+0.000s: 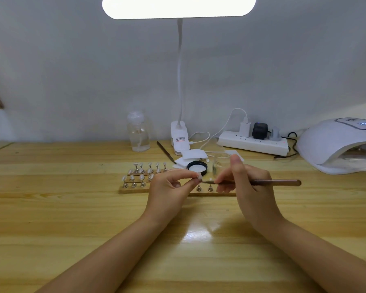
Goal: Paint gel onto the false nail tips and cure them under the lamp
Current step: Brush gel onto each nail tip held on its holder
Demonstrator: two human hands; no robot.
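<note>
Head view: brush (262, 182) at pinched nail tip (198, 175).

Counted: two hands (173, 187); one brush (262, 182); two wooden stand strips (135, 190); one curing lamp (336, 149); one desk lamp (179, 7); one pump bottle (138, 132); one power strip (251, 144); one black-rimmed lid (197, 167). Nail tips on stands too small to count exactly.

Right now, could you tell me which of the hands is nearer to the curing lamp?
The right hand, holding the brush mid-table, sits closer to the curing lamp at the far right. The left hand, pinching a nail tip, is farther left.
</note>
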